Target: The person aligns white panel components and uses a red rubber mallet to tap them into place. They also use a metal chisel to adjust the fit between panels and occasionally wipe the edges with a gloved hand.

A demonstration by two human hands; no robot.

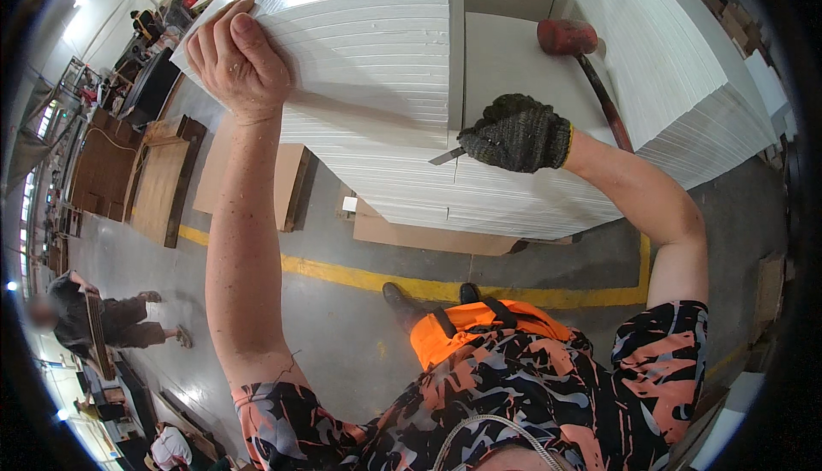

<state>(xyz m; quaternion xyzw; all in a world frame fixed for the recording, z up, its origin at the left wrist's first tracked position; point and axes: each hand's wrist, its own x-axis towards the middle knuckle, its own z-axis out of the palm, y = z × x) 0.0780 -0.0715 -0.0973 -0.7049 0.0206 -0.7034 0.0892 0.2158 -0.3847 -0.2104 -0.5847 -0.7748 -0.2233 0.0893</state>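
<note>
My bare left hand (239, 63) rests against the upper left edge of a tall stack of white boards (372, 40), its fingers curled over the edge. My right hand (520, 134) wears a dark knitted glove with a yellow cuff and is closed around a tool whose narrow metal blade (446, 157) points left, in front of the stack's side near a vertical gap. Most of the tool is hidden in the glove. Behind the right hand, a mallet with a worn red head (567, 37) lies on a lower white board surface between taller stacks.
Another white board stack (681, 60) rises at the right. Brown sheets (417, 227) lie under the boards. A yellow floor line (347, 276) runs before my feet. Wooden pallets or panels (160, 182) stand at the left, where a person (106, 320) carries a bundle. More people are farther off.
</note>
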